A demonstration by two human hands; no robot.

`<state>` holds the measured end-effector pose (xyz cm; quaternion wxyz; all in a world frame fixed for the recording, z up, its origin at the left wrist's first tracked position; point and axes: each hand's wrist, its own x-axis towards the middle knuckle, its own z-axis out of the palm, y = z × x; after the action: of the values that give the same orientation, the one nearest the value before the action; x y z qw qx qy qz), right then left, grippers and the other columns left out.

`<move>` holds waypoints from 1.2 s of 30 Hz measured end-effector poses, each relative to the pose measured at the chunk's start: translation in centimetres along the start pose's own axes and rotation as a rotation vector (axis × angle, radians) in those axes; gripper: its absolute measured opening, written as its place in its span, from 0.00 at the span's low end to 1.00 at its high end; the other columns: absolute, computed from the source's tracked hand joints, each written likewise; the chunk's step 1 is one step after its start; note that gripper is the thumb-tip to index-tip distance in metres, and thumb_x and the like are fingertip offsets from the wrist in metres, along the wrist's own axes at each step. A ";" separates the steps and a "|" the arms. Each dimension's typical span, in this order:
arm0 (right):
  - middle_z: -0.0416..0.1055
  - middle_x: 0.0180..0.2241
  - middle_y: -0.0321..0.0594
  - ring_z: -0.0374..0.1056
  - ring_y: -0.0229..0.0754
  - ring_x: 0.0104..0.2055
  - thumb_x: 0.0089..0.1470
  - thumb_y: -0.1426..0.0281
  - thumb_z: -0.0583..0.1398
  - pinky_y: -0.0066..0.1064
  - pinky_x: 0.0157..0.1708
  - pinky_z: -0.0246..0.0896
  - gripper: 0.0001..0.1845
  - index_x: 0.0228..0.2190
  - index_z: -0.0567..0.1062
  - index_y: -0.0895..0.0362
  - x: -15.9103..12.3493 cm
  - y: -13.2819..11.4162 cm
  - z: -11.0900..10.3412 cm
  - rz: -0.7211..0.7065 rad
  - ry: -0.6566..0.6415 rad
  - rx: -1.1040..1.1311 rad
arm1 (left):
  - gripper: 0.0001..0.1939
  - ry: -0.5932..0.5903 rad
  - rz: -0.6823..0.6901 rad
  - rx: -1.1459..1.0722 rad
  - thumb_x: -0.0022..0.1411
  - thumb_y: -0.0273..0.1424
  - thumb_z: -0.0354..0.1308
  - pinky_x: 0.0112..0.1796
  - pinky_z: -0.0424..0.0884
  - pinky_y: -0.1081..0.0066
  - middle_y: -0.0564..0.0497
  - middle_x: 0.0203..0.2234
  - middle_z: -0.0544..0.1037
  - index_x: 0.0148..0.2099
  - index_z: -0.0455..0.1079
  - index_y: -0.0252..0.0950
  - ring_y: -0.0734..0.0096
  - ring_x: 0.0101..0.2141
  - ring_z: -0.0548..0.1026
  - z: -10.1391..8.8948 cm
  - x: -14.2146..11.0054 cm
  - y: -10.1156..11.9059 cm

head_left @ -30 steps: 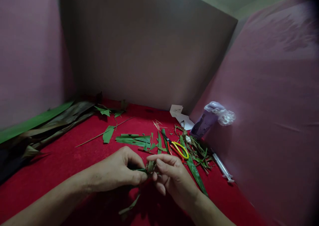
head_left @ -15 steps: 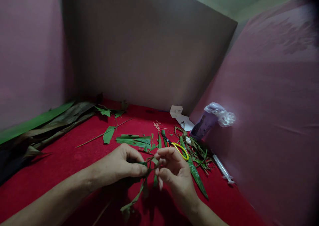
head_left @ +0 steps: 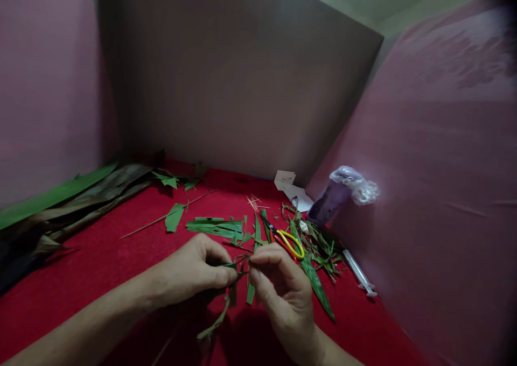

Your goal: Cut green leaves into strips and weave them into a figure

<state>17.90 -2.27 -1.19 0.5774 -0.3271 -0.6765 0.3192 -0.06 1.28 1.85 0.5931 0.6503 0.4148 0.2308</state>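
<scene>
Left hand pinching leaf strips | right hand: thumb and forefinger close together at their end, can't tell if gripping | strips between hands, over red cloth | apparently fine fingerwork; next move calls for steady left pinch

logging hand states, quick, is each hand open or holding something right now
Left hand: closed, holding a leafy piece.
Right hand: partly curled beside it; can't tell whether it grips anything.
</scene>
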 end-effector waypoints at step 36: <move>0.66 0.34 0.41 0.64 0.40 0.31 0.55 0.77 0.55 0.31 0.29 0.61 0.09 0.37 0.71 0.54 -0.4 0.1 0.1 0.014 -0.003 -0.156 | 0.07 -0.089 0.035 0.192 0.50 0.29 0.54 0.19 0.46 0.74 0.60 0.15 0.54 0.22 0.68 0.33 0.78 0.19 0.50 -0.5 -0.4 -0.6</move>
<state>17.82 -2.56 -1.48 0.5468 -0.3753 -0.6980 0.2700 -0.85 1.21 1.42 0.5419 0.7208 0.3968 0.1710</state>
